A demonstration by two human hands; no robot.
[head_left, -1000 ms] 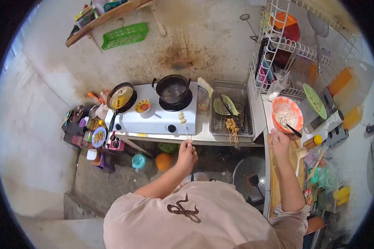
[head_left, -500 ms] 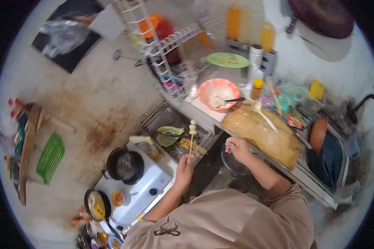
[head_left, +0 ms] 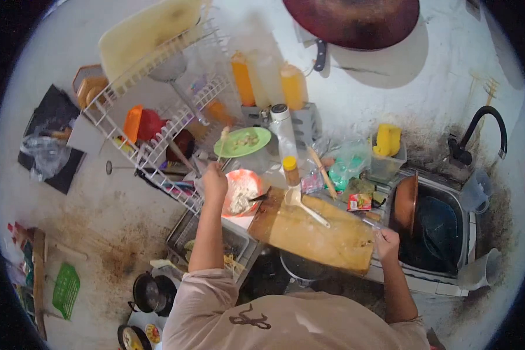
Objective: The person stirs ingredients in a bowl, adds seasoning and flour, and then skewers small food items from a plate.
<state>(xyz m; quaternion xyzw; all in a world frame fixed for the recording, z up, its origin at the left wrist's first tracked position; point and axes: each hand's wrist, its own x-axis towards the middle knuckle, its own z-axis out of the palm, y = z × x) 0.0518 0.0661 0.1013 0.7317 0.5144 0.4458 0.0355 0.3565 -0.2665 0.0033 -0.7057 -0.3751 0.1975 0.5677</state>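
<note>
My left hand (head_left: pixel 214 182) is closed round the lower end of a wooden skewer (head_left: pixel 221 153). Pale round balls (head_left: pixel 224 135) are threaded at its upper end, at the left rim of a green plate (head_left: pixel 243 143) holding small pale pieces. Below that hand's wrist, to its right, sits an orange-and-white bowl (head_left: pixel 227 205) of pale, lumpy mixture with a dark-handled utensil in it. My right hand (head_left: pixel 386 244) is at the right end of the wooden cutting board (head_left: pixel 338 242), fingers curled at a long metal utensil (head_left: pixel 364 221) resembling a knife. A pale ladle (head_left: pixel 309 210) lies across the board.
A white wire rack (head_left: pixel 151 131) stands left of the plate. Behind the board are a yellow-capped jar (head_left: pixel 290 170), a flask (head_left: pixel 282 125) and plastic bags (head_left: pixel 353 163). The sink (head_left: pixel 461 233) with a brown pan (head_left: pixel 404 204) is at right; pans (head_left: pixel 151 291) sit lower left.
My left hand has lifted the skewer forward to the green plate. My right hand has gone from in front of the board to its right end. The view has turned rightward.
</note>
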